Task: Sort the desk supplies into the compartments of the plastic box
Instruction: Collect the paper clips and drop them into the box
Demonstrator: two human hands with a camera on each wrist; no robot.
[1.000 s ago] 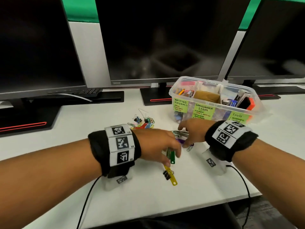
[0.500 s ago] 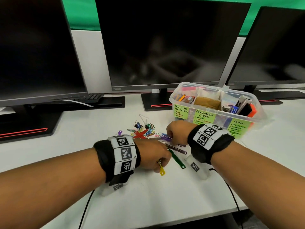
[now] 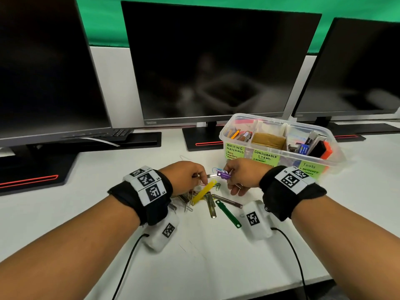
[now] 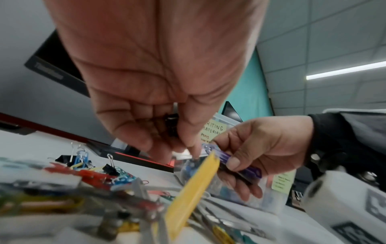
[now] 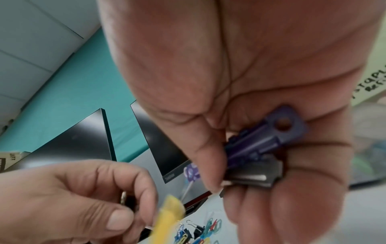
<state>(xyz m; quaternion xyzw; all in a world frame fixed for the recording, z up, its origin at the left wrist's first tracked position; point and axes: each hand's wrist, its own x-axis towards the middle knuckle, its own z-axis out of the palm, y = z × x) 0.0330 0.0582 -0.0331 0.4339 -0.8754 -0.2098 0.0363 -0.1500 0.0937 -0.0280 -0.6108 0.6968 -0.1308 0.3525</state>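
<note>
The clear plastic box with green labels stands at the back right of the desk, with three filled compartments. My right hand grips a purple file fastener and a metal strip together, a little above the desk. My left hand faces it and pinches a small black binder clip. A yellow fastener strip slants up from the pile to the left fingertips; I cannot tell whether it is attached to the clip. A green fastener and metal strips lie under the hands.
Coloured paper clips and binder clips lie heaped behind my left hand. Three dark monitors on stands line the back, with a keyboard under the left one. The desk's front edge runs below my forearms.
Both hands have risen off the desk and come together. The right hand has picked up the purple fastener with a metal strip. The left hand has lifted the clip, and the yellow strip came up too.
</note>
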